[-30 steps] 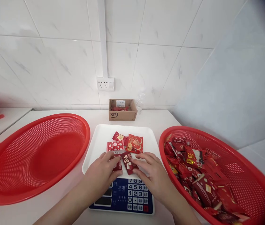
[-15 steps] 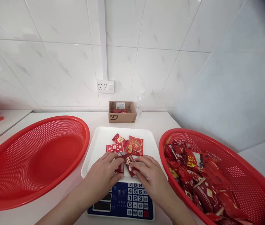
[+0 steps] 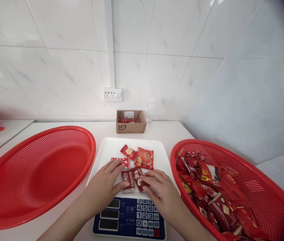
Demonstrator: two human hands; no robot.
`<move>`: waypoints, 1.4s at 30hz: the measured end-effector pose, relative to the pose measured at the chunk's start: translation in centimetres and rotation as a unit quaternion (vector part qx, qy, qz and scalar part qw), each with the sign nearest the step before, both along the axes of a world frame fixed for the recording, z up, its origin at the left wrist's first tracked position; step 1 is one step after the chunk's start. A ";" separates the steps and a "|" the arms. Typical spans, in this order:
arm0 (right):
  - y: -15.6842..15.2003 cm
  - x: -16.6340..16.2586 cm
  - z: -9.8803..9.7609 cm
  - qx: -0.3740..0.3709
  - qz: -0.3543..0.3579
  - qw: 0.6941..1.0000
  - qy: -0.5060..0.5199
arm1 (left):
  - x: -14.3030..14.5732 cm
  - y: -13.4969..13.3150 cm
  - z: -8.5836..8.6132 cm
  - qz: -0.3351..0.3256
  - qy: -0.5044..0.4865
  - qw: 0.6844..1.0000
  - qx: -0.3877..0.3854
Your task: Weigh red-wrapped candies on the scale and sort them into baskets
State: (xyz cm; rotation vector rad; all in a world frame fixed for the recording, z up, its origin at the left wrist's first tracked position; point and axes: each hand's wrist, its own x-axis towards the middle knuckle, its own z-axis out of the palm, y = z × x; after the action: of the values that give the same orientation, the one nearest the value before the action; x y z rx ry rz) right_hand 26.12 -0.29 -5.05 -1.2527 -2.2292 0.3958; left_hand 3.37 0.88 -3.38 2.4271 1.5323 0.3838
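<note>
A white tray (image 3: 106, 152) sits on a blue-faced scale (image 3: 129, 217) and holds several small red candy packets. My left hand (image 3: 105, 185) lies on the tray's near left, fingers stretched flat over a red polka-dot packet (image 3: 124, 162), thumb beside a long red packet (image 3: 128, 181). My right hand (image 3: 160, 194) rests at the tray's near right, fingertips touching a dark red packet (image 3: 138, 175). Farther back lie a small red packet (image 3: 128, 151) and a larger red packet with gold print (image 3: 145, 158).
A big red mesh basket (image 3: 35, 174) with nothing in it stands to the left. Another red basket (image 3: 265, 190) on the right is full of red packets. A small cardboard box (image 3: 131, 122) and a clear bottle (image 3: 149, 112) stand by the tiled wall, under a socket (image 3: 113, 94).
My left hand has slid left onto the polka-dot packet, uncovering the long red packet. My right hand has drawn slightly back toward me. The view has tilted, showing more of the scale.
</note>
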 end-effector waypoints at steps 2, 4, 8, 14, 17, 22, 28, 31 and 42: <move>0.0 0.0 0.0 0.000 0.000 1.000 0.000 | 0.1 0.0 0.2 -0.001 0.001 1.000 0.004; 0.0 0.0 -0.1 0.001 -0.002 1.000 0.000 | 0.3 0.1 0.3 -0.003 0.008 1.000 0.000; 0.0 0.0 -0.1 -0.010 -0.003 1.000 -0.008 | 0.8 0.3 0.6 -0.016 0.018 1.000 -0.009; -0.1 -0.1 0.0 -0.016 -0.005 1.000 -0.018 | 1.2 0.7 0.5 -0.030 0.020 0.999 0.010; 0.1 0.0 0.0 0.002 -0.011 1.000 -0.027 | 1.7 1.3 0.5 -0.046 0.028 0.999 0.005; 1.2 0.2 -0.4 0.042 -0.042 0.996 -0.071 | 2.3 2.7 0.5 -0.049 0.042 0.998 -0.027; 2.6 -0.3 -1.4 0.021 -0.076 0.990 -0.115 | 2.4 3.0 0.4 -0.041 0.043 0.998 -0.038; 2.8 -0.6 -1.4 0.011 -0.084 0.988 -0.127 | 2.2 2.9 0.5 -0.041 0.039 0.998 -0.037; 2.8 -0.5 -0.8 0.005 -0.107 0.986 -0.131 | 2.4 3.6 1.2 -0.045 0.037 0.998 -0.032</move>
State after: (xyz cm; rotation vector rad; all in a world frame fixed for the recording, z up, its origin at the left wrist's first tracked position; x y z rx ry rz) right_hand 25.64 2.51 -5.82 -1.5994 -2.2713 0.1418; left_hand 5.82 4.46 -2.15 2.4750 1.4342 0.2273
